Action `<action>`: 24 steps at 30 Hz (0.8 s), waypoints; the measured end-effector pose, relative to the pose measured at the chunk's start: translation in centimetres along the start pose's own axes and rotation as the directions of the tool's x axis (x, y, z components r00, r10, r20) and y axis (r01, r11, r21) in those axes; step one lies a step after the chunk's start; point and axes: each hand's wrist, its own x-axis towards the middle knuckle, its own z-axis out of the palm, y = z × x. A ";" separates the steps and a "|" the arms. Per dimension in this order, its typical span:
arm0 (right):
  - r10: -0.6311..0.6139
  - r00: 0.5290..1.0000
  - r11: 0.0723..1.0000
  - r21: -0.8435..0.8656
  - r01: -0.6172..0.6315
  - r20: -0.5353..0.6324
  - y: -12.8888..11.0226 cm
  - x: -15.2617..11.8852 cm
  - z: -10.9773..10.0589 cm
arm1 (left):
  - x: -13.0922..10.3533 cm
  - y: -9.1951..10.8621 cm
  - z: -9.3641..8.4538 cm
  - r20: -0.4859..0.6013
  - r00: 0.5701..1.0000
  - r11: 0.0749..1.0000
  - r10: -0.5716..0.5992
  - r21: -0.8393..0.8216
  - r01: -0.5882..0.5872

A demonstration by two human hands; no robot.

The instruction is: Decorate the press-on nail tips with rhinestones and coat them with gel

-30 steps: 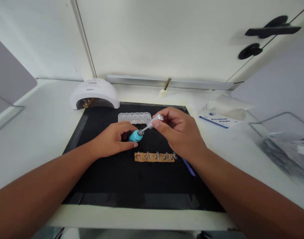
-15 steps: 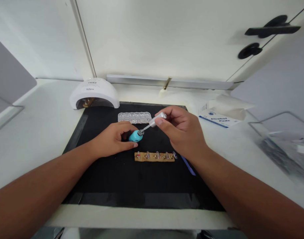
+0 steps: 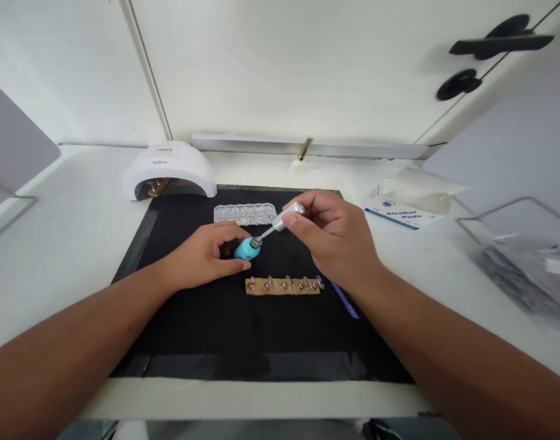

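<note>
My left hand (image 3: 216, 250) is closed round a turquoise nail polish bottle (image 3: 246, 249), tilted with its neck toward the right. Between the thumb and fingers of my right hand (image 3: 332, 229) is the white cap of a nail polish brush (image 3: 287, 216). The brush's thin stem reaches down-left to the bottle's mouth; its bristles are hidden there. Just in front of both hands lies a tan strip (image 3: 280, 292) bearing several clear nail tips on small round mounts. Behind them is a clear compartment case (image 3: 244, 214) with small shiny pieces in it.
A white nail lamp (image 3: 170, 168) stands at the back left, with something tan inside. An open alcohol pads box (image 3: 401, 201) is at the right. A purple stick (image 3: 345, 300) lies near my right forearm on the black mat (image 3: 206, 330). A gold-capped bottle (image 3: 302, 153) stands at the back.
The brush stem has drawn back slightly from the bottle's mouth, up and to the right. Both hands keep their holds. The whole view has shifted a little.
</note>
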 end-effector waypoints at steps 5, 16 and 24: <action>-0.002 1.000 1.000 0.006 0.002 0.006 0.0 0.1 0.0 | 0.0 0.1 0.0 0.000 1.000 1.000 -0.002 0.005 0.002; 0.007 1.000 1.000 -0.009 -0.007 0.011 0.0 0.1 0.0 | 0.0 0.1 -0.1 0.009 1.000 1.000 -0.010 -0.005 0.010; 0.057 0.998 0.994 0.097 -0.059 0.025 -0.2 0.3 -0.2 | 0.0 0.1 -0.1 0.008 1.000 0.999 -0.023 -0.037 0.023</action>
